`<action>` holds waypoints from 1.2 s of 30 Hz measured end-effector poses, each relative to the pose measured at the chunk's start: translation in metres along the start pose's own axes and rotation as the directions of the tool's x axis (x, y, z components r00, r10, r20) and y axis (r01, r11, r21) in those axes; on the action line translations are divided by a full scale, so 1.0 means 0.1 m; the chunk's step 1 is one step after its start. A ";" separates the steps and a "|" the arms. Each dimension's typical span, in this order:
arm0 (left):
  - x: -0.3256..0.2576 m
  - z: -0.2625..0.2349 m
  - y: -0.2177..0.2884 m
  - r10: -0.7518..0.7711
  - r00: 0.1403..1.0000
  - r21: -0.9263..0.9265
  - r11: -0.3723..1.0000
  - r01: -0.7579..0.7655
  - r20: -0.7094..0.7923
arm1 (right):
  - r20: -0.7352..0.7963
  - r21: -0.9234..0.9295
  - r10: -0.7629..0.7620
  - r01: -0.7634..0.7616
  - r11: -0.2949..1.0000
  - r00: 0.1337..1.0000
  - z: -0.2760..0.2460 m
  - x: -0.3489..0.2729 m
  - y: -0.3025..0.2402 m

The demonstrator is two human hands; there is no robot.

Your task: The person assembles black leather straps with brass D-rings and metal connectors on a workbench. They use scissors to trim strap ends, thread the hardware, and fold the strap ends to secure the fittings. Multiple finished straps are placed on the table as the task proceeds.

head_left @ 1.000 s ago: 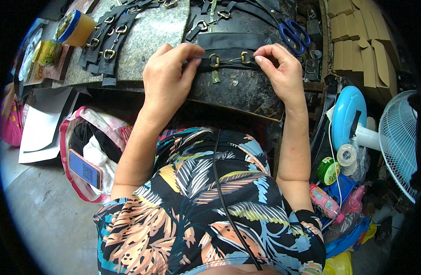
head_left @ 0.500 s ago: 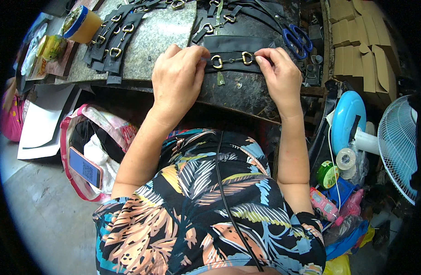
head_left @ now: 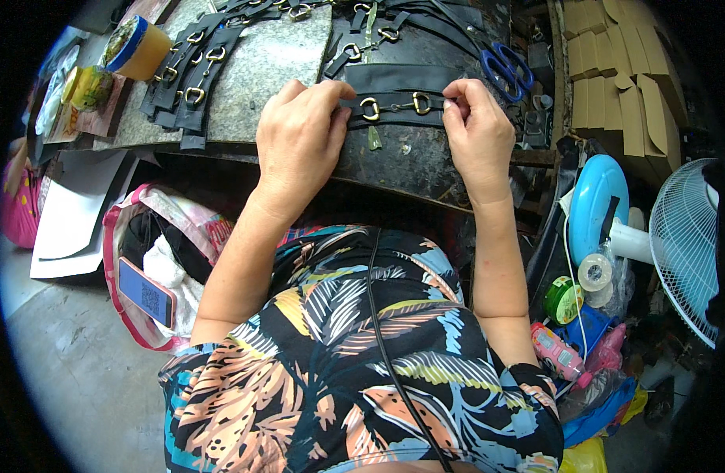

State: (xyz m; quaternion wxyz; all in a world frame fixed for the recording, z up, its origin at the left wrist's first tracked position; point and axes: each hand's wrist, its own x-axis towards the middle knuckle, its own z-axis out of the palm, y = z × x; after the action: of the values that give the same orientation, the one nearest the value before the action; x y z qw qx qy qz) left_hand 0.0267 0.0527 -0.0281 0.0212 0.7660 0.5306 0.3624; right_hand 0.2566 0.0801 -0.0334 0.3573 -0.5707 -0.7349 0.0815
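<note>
A black leather strap [head_left: 395,119] with a gold horsebit-style buckle [head_left: 396,106] is stretched level between my two hands at the table's near edge. My left hand [head_left: 299,134] pinches its left end between thumb and fingers. At the opposite end, the fingertips of my right hand [head_left: 480,130] are closed on the strap, just beyond the right gold ring. Behind it lies a wider black leather piece [head_left: 402,77], partly covered by the strap. Both ends of the strap are hidden by my fingers.
More black straps with gold buckles [head_left: 195,79] lie at the left. Blue-handled scissors [head_left: 506,72] rest right of my work. A jar with a blue rim [head_left: 137,49] stands far left. Cardboard boxes [head_left: 622,94] and a white fan [head_left: 685,248] are on the right.
My right fingertips have slid a little outward, away from the right gold ring, showing more strap. My left hand keeps its pinch. The whole view has shifted slightly.
</note>
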 end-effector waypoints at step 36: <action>-0.06 -0.19 -0.06 -0.103 0.994 -0.208 0.974 0.091 -0.046 | 0.201 0.289 -0.429 0.365 0.885 0.881 0.27 0.28 -0.37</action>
State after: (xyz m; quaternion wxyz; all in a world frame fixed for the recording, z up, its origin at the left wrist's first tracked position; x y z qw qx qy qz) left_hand 0.0096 0.0439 -0.0194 0.1029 0.7221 0.5275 0.4355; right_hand 0.2088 0.1005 -0.0219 0.3342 -0.3431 -0.8614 0.1690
